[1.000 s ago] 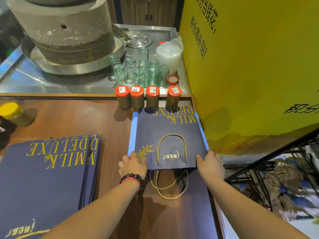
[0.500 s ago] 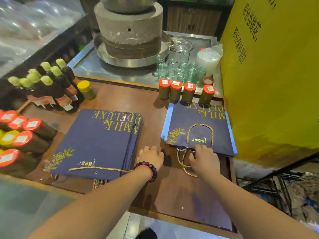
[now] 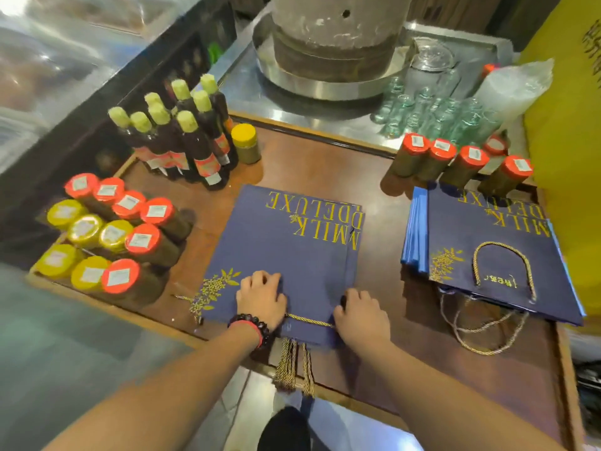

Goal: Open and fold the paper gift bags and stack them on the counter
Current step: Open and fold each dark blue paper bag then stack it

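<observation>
A stack of flat navy paper gift bags (image 3: pixel 286 249) with gold "MILK DELUXE" lettering lies in the middle of the wooden counter (image 3: pixel 374 190). Gold cord handles (image 3: pixel 294 369) hang over the near edge. My left hand (image 3: pixel 260 299), with a bead bracelet at the wrist, rests with bent fingers on the top bag near its lower edge. My right hand (image 3: pixel 361 315) curls its fingers round the stack's right near edge. A second pile of folded bags (image 3: pixel 487 252), with blue side edges showing, lies to the right, its cord handle on top.
Red- and yellow-capped jars (image 3: pixel 107 229) lie at the left, with dark bottles (image 3: pixel 185 135) behind them. Red-capped jars (image 3: pixel 455 161) stand behind the right pile. Glass jars (image 3: pixel 432 112), a stone mill (image 3: pixel 335 37) and a yellow wall (image 3: pixel 566 141) bound the back and right.
Both hands left the folded bag on the right pile and moved left onto the flat stack. The view swung left with them.
</observation>
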